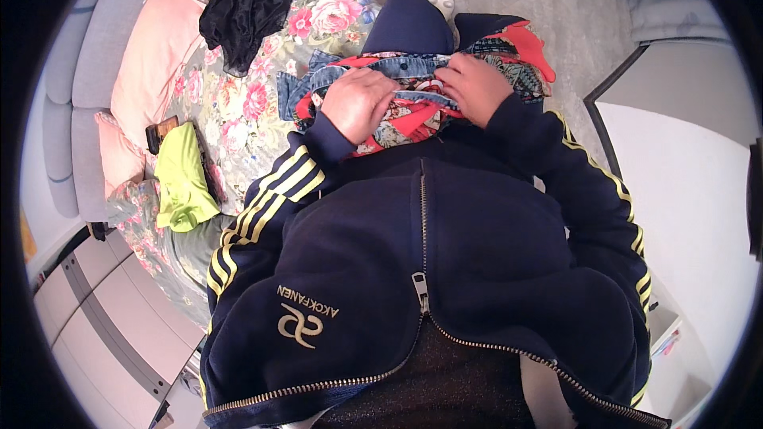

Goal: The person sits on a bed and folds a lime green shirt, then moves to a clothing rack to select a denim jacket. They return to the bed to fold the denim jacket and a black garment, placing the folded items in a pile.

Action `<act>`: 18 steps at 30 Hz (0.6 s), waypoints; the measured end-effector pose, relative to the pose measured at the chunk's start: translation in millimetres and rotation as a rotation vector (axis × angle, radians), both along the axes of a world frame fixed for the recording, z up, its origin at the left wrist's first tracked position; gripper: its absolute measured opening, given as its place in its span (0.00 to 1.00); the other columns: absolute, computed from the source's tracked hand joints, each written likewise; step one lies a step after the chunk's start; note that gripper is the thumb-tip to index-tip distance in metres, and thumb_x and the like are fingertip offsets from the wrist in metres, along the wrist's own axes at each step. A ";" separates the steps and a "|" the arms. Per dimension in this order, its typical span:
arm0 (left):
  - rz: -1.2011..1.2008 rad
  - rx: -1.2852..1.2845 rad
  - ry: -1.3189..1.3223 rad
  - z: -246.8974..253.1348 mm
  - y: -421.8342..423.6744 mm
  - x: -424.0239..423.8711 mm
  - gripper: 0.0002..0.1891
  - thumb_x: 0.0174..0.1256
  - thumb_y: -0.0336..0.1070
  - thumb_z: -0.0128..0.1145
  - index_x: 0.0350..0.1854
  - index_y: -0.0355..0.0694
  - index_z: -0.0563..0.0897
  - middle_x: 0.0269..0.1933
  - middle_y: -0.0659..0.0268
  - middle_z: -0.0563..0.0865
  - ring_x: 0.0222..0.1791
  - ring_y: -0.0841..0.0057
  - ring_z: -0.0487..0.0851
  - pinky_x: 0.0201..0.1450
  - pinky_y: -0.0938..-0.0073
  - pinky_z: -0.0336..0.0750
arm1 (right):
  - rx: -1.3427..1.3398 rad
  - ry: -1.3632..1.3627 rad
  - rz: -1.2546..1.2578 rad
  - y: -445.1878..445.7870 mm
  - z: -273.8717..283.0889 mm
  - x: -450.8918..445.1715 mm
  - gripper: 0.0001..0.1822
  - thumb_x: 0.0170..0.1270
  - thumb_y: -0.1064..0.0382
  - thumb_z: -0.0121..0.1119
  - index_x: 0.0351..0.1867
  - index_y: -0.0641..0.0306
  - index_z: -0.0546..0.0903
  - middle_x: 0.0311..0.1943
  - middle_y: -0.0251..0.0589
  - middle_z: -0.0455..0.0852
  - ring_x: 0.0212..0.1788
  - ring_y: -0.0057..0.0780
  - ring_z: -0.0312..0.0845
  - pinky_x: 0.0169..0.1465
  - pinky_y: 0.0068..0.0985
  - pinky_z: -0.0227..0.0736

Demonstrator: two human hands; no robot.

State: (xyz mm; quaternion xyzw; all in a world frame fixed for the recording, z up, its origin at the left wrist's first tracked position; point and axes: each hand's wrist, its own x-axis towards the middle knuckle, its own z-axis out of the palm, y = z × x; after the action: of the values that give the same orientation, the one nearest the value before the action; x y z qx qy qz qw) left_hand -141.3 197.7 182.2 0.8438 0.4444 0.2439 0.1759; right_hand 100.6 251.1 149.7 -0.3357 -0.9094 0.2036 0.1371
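Across my lap lies a red patterned garment [417,122] with a blue denim collar band [411,67] and a dark button on it. My left hand [360,101] grips the cloth at the left end of the band, its fingertips partly hidden in the folds. On the other side, my right hand [474,86] holds the denim edge between thumb and fingers. Between the two hands the collar gapes slightly, showing patterned cloth inside. One end of the garment, with red and green print [524,56], spreads over my right knee.
Left of me is a bed with a floral cover [253,113], bearing a black sheer garment [247,18], a lime-green cloth [185,179] and pink pillows [156,50]. Beside the cloth lies a dark phone-like object [162,134]. A white panel with a dark edge [667,149] stands at right.
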 end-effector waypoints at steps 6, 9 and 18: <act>-0.005 0.016 0.043 -1.7 3.6 4.2 0.06 0.54 0.26 0.58 0.34 0.36 0.80 0.34 0.60 0.82 0.38 0.60 0.79 0.43 0.65 0.72 | 0.103 -0.043 0.042 -11.7 -0.3 9.2 0.11 0.59 0.63 0.56 0.43 0.61 0.79 0.38 0.40 0.76 0.43 0.38 0.74 0.47 0.31 0.68; 0.012 0.048 0.039 6.6 6.4 8.5 0.05 0.53 0.27 0.59 0.33 0.37 0.80 0.34 0.61 0.80 0.38 0.60 0.78 0.43 0.65 0.71 | 0.019 -0.022 0.029 -5.4 10.3 4.7 0.08 0.59 0.64 0.55 0.38 0.61 0.81 0.37 0.39 0.76 0.43 0.37 0.75 0.46 0.31 0.68; 0.077 0.080 0.043 6.7 7.4 5.4 0.05 0.52 0.27 0.60 0.32 0.37 0.80 0.34 0.61 0.80 0.38 0.61 0.78 0.43 0.66 0.71 | -0.193 0.217 0.027 34.4 10.7 -51.7 0.05 0.56 0.64 0.58 0.33 0.61 0.78 0.33 0.40 0.79 0.39 0.42 0.77 0.41 0.36 0.72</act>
State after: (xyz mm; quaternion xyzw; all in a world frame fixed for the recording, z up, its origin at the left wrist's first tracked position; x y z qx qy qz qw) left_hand -135.9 205.1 188.9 0.8375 0.4702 0.2499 0.1229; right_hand 48.9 285.5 160.4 -0.3109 -0.8699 0.3271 0.1990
